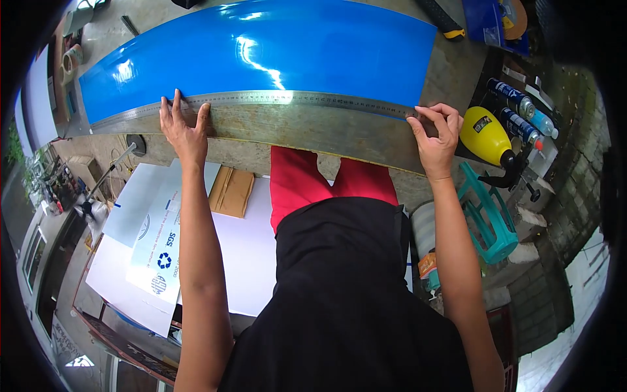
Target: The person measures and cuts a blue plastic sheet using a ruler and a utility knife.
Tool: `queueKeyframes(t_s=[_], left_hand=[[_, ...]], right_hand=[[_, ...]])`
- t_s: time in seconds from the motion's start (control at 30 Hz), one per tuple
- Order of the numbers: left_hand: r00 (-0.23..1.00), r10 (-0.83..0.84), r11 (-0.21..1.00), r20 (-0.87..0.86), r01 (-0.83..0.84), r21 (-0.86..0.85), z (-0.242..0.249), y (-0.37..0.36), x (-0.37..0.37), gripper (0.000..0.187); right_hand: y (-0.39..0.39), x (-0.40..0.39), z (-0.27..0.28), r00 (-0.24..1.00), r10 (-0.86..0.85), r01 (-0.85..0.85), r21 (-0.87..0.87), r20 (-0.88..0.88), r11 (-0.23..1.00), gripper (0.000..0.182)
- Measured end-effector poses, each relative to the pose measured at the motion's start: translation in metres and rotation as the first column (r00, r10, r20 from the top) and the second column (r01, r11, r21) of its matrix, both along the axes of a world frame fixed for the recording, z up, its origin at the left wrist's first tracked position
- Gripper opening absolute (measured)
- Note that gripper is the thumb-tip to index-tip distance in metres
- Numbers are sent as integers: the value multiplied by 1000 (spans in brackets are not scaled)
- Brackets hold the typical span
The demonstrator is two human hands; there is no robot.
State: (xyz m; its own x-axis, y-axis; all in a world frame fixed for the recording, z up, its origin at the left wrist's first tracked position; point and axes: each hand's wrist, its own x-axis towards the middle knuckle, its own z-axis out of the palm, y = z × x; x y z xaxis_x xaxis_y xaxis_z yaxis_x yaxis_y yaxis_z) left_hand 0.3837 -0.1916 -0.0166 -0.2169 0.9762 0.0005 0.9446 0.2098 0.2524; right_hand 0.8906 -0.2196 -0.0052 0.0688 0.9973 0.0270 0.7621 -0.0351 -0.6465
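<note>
A glossy blue sheet (313, 52) lies on the metal-topped table (274, 124), curved in this wide view. Along its near edge runs a long steel ruler (261, 97) with fine markings. My left hand (185, 134) rests on the ruler left of the middle, fingers and thumb spread and pressing down. At the ruler's right end, by the sheet's near right corner, my right hand (439, 138) has thumb and fingertips pinched together on the ruler's end. Whether those fingertips also grip the sheet's corner is hard to see.
Right of the table stand a yellow spray bottle (483, 134), spray cans (511, 98) and a teal plastic stool (490, 225). A black-and-yellow handled tool (449, 27) lies at the back right. White boards (147, 242) and cardboard (232, 191) are below the near edge.
</note>
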Motion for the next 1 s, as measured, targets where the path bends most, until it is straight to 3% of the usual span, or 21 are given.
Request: queueKeyframes(t_s=[0.3,0.4,0.47,0.6,0.73,0.87,1.0], left_hand=[[1000,-15,994,-17,17,106,-10,-3,-5,79],[983,182,977,10,-182,108,-7,-4,-7,99],[953,291,946,90,-300,119,-8,-5,-21,103],[926,375,923,29,-376,77,-6,-6,-56,103],[905,421,906,64,-423,24,-3,-3,-92,105],[905,419,908,79,-420,-3,-8,0,-121,108],[890,439,897,121,-443,1,-13,1,-137,110]], right_hand=[[6,2,3,999,41,-42,58,14,997,28],[7,0,3,997,76,-78,74,27,994,29],[2,3,-2,997,67,-68,29,32,997,28],[2,6,-1,998,57,-55,-58,32,997,26],[6,14,-1,999,48,-47,-139,0,989,24],[12,31,-3,991,93,-73,-204,94,976,22],[25,38,-5,999,31,-19,-304,35,952,20]])
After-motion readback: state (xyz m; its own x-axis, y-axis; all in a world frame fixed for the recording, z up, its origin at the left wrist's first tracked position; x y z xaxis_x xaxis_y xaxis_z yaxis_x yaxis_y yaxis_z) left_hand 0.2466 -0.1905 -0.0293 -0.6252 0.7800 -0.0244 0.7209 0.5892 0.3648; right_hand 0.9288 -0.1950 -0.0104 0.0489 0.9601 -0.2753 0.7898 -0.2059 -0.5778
